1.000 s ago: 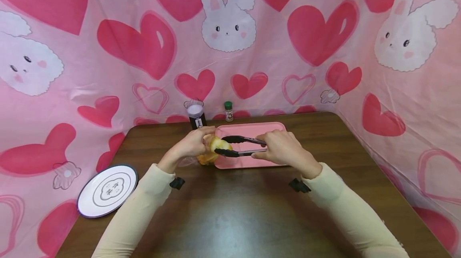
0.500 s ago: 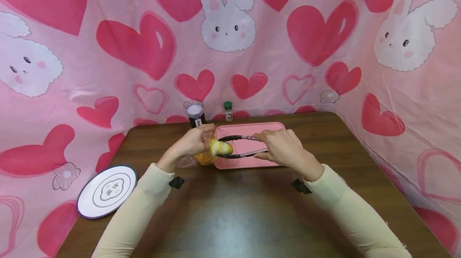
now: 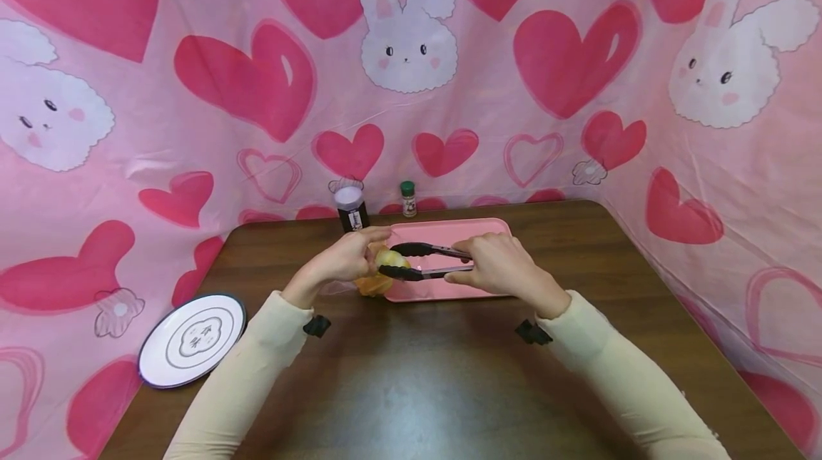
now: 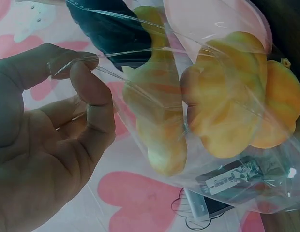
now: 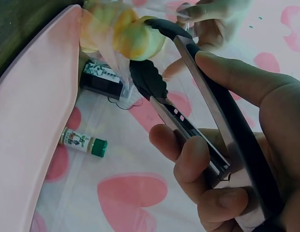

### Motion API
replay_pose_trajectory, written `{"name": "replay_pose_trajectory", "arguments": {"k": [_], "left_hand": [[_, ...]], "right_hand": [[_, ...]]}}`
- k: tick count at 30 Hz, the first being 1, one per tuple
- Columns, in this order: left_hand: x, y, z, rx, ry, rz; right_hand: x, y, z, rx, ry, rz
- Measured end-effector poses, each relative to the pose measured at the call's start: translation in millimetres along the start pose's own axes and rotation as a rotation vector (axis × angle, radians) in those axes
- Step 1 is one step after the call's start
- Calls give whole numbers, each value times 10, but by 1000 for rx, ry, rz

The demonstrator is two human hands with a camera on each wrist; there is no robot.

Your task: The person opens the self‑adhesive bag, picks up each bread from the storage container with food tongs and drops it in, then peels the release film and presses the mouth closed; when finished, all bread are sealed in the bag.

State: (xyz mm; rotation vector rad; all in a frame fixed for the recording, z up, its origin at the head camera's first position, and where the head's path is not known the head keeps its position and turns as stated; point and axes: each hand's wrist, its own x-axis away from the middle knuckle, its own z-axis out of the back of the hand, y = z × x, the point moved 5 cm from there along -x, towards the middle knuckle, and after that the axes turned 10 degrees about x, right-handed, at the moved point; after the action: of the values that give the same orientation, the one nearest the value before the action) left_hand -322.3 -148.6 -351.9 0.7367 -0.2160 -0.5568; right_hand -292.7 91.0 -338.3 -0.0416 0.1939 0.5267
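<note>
In the head view, my left hand [image 3: 347, 258] pinches the edge of a clear plastic bag [image 4: 280, 195] between thumb and finger. Inside the bag are bumpy yellow-orange bread-like pieces, a rounded one [image 4: 222, 101] and an orange one with a small stem [image 4: 280, 106]. My right hand [image 3: 501, 262] grips metal tongs [image 5: 215, 108] with black scalloped tips, thumb along one arm and fingers curled round the other. Between the tips sits a long, lumpy yellow piece [image 4: 162, 145], at the bag's mouth. Its far end is hidden by the bag and left hand in the head view.
A pink tray [image 3: 449, 289] lies under and behind the tongs. Behind the left hand stands a dark jar with a pale lid [image 3: 350, 207], and a small green-capped shaker [image 3: 408, 200] is at the table's back edge. A white plate [image 3: 193, 341] rests at the left.
The tongs turned and the yellow piece showed further right half a second ago. Now the tongs are turned back, and piece and tips sit slightly further left, closer to the left hand.
</note>
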Motion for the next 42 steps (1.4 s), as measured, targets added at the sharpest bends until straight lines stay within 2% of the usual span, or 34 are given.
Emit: {"name": "replay_pose_trajectory", "arguments": {"k": [4, 9, 13, 16, 21, 28, 33, 37, 42], "left_hand": [[2, 23, -21, 20, -16, 16], [-10, 42, -51, 26, -28, 32], [-3, 32, -71, 54, -53, 52], [0, 26, -50, 17, -30, 36], [10, 38, 32, -89, 67, 12], [34, 1, 107, -32, 90, 70], [33, -30, 133, -24, 94, 72], [47, -32, 133, -20, 86, 75], [68, -9, 135, -68, 83, 53]], "right_hand": [[-13, 8, -3, -16, -13, -2], [-28, -28, 41, -4, 16, 31], [-34, -43, 48, -20, -8, 30], [-39, -42, 42, -34, -35, 14], [-30, -30, 36, -58, -62, -2], [34, 38, 37, -75, -93, -50], [56, 61, 18, -59, -72, -38], [79, 70, 1, -55, -26, -37], [100, 47, 60, -42, 13, -27]]}}
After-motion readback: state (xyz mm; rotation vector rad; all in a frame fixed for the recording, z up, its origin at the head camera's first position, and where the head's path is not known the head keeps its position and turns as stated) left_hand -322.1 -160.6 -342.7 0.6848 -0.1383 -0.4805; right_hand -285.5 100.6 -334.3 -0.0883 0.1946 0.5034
